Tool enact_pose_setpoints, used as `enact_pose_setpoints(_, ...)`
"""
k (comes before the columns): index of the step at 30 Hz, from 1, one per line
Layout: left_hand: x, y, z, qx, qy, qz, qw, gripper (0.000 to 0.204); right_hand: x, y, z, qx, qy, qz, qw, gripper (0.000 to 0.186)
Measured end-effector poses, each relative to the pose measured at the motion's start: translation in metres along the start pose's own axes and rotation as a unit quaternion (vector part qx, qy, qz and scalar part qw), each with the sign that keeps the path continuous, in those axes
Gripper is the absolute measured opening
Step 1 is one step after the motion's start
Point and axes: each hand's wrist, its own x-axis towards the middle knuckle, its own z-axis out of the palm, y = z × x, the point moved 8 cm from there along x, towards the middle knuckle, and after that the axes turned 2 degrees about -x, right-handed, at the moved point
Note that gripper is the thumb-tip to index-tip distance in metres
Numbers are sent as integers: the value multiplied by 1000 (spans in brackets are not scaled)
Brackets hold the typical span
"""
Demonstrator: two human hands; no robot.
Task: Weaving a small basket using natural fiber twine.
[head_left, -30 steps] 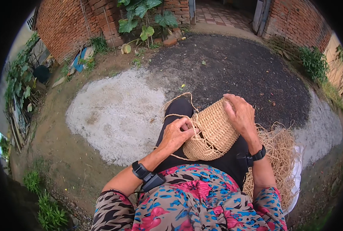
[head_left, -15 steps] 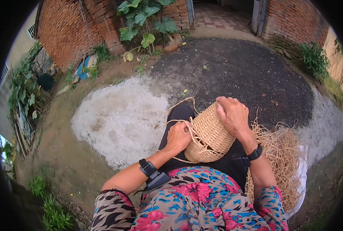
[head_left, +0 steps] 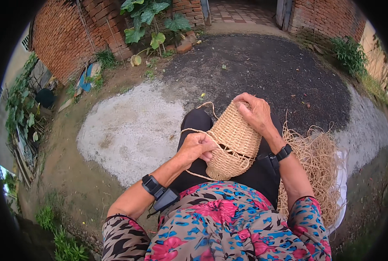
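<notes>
Fingers of your left hand (head_left: 194, 150) pinched narrow, looks like on the cord (head_left: 191, 129) beside the gap in the basket (head_left: 236, 126); exact grip partly hidden. Right hand (head_left: 255, 115) holds the basket's far end, fingers curled over its edge. Basket lies tilted across your lap (head_left: 195, 120), straw pile (head_left: 310, 167) near your right arm. Risks: loose cord loops could snag or twist if pulled unevenly; gap could widen if the pinch slips; basket might roll off your thighs if the right hand lets go.
</notes>
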Motion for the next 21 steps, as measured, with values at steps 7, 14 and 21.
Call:
enact_pose_setpoints(7,-31,16,-100,469,329,236,785,11,7,11,16,-52,-34,1,998,27)
enact_pose_setpoints(14,-6,0,-109,481,311,157,805,9,9,2,22,-61,-27,-23,998,24)
enact_pose_setpoints(21,-36,61,-12,420,124,474,764,17,5,2,15,-48,-15,-9,999,23)
